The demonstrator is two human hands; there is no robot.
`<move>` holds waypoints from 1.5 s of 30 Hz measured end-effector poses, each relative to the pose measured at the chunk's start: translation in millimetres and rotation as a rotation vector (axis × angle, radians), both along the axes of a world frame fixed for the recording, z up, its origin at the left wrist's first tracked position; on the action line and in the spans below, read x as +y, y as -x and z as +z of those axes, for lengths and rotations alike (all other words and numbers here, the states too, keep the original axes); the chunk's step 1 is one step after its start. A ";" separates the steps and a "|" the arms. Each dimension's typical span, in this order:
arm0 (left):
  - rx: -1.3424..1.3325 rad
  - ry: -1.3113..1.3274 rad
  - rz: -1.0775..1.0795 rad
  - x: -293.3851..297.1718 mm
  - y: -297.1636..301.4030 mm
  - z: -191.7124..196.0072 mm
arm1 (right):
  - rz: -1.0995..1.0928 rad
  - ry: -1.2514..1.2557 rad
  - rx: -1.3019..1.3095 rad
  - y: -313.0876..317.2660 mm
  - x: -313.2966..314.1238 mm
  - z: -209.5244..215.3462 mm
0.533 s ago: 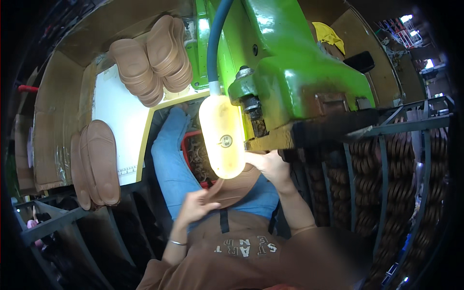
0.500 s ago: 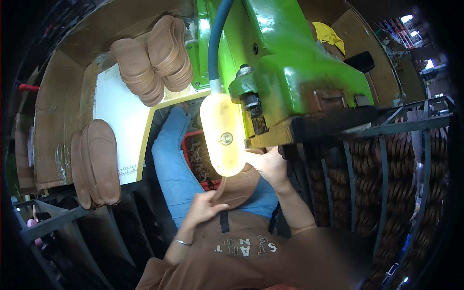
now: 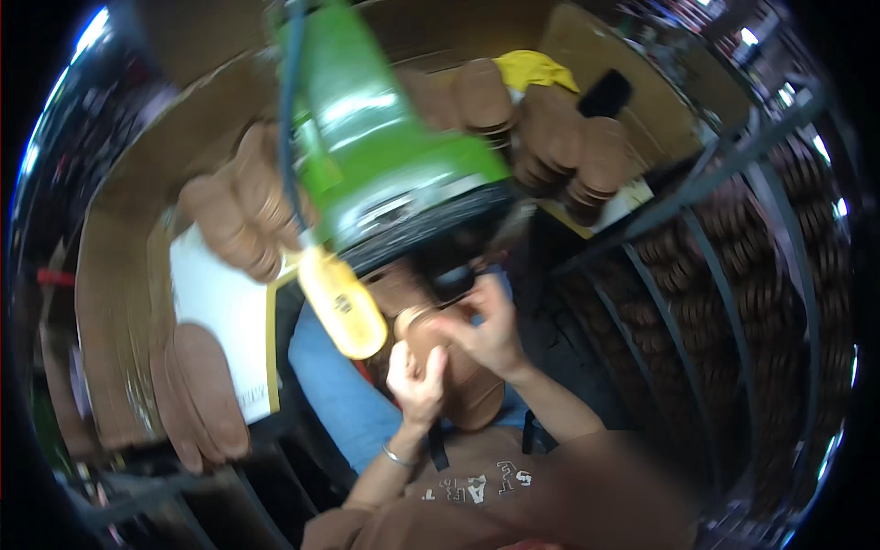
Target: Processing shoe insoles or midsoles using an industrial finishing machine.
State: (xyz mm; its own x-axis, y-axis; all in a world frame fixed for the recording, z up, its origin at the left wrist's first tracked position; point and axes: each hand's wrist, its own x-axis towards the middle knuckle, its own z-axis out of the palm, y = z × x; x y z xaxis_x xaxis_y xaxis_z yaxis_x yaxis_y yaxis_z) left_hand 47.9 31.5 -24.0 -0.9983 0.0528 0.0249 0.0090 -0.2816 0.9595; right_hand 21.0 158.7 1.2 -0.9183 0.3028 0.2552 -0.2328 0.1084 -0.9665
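Note:
A brown slipper [image 3: 474, 396] is held in front of my lap, its broad end toward my body and its other end toward the green machine's dark lower head. My left hand [image 3: 417, 383] is closed on the slipper's left side, thumb up. At its upper right, my right hand [image 3: 488, 328] grips it with bent fingers, the thumb pointing toward the left hand. Motion blur hides the exact fingertip contact. The green machine [image 3: 412, 174] stands just beyond my hands, and a glowing yellow-white lamp [image 3: 344, 307] hangs to their left.
Stacked brown soles [image 3: 215, 220] and a leaning group of soles [image 3: 211, 390] rest on a white board [image 3: 206, 302] at left. More brown stacks [image 3: 550, 137] and yellow cloth [image 3: 536, 69] are behind the machine. Metal racks [image 3: 715, 266] full of brown pieces line the right.
The view has swung, so the machine and lamp appear further left. Both hands have come closer together on the slipper. Brown stacks behind the machine now show.

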 end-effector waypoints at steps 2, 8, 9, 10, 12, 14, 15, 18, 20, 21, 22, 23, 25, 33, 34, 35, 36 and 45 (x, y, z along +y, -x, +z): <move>-0.003 0.009 0.140 4.0 -10.5 1.4 | 0.001 -0.166 -0.076 -0.2 -4.4 9.3; 0.100 0.121 0.100 -79.1 -8.1 1.0 | 0.357 -0.363 -0.135 -18.3 7.0 28.7; 0.140 0.103 0.194 -103.1 -2.1 6.7 | 0.344 -0.349 -0.227 -20.4 7.6 31.9; 0.160 0.300 0.340 -130.4 6.2 3.6 | 0.273 -0.263 -0.235 -23.9 15.6 30.0; 0.207 0.709 0.594 -178.2 21.8 1.7 | 0.112 -0.076 -0.237 -36.1 53.5 13.1; 0.204 1.214 0.773 -218.1 28.6 8.1 | 0.046 0.220 -0.446 -50.7 82.0 12.8; 0.162 1.508 0.846 -237.6 21.6 21.1 | 0.077 0.406 -0.425 -53.2 87.0 2.6; -0.064 1.618 0.809 -265.5 17.8 3.4 | 0.208 0.679 -0.565 -66.7 70.5 -23.6; -0.213 1.724 0.726 -270.9 6.1 6.7 | 0.321 0.910 -0.607 -64.2 33.6 -28.7; -0.230 1.727 0.743 -271.8 1.5 9.3 | 0.383 1.006 -0.621 -62.8 16.1 -35.1; -0.248 1.701 0.751 -272.3 -1.2 11.6 | 0.449 1.058 -0.610 -58.8 -1.7 -36.1; -0.252 1.664 0.743 -272.0 1.6 9.2 | 0.494 1.104 -0.591 -54.1 -15.1 -35.6; -0.215 1.666 0.788 -280.4 2.0 1.9 | 0.569 1.109 -0.564 -37.9 -41.3 -30.3; -0.159 1.475 0.782 -270.1 3.6 18.0 | 0.387 0.946 0.081 123.0 -169.2 48.8; -0.068 1.318 0.756 -265.7 2.6 19.6 | 0.354 0.871 0.048 149.4 -170.5 43.7; 0.007 1.171 0.737 -264.3 -2.8 22.3 | 0.333 0.806 0.003 170.8 -173.4 34.4; 0.038 1.136 0.742 -263.0 -7.4 23.6 | 0.310 0.811 -0.041 183.6 -175.0 32.5; 0.292 0.773 0.007 -255.2 -9.5 51.2 | 0.638 -0.061 -0.444 44.8 -85.5 -41.5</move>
State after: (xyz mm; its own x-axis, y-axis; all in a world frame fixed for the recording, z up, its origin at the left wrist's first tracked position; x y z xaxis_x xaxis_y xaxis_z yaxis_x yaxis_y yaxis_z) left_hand 57.4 -223.7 27.3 -0.9576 0.1551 0.2428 0.2875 0.4581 0.8411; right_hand -23.8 73.2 -40.2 -0.9303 -0.3207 -0.1783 0.1396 0.1401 -0.9802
